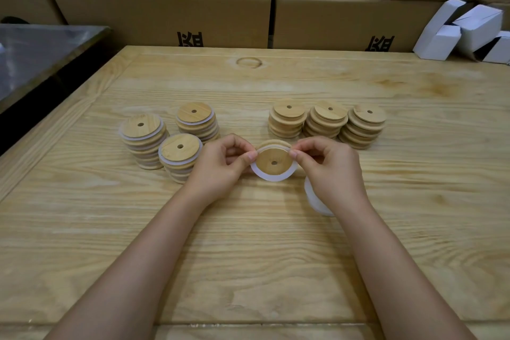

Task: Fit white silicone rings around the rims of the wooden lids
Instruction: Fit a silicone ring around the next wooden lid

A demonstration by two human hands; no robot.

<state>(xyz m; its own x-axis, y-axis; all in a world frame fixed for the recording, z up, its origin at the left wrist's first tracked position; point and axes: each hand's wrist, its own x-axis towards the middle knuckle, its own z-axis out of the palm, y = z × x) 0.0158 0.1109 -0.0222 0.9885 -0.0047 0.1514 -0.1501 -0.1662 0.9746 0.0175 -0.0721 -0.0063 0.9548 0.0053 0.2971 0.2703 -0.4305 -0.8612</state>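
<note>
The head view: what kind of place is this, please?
Probably a small packing or assembly workshop: cardboard cartons are stacked behind the wooden table, stacks of identical wooden lids stand on it, and small white boxes lie at the far right.

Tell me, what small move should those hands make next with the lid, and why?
Probably slide both thumbs down along the lid to press the ring onto its near edge. The left hand and right hand pinch the ring at the top, while its lower part looks loose, bulging past the wood.
</note>
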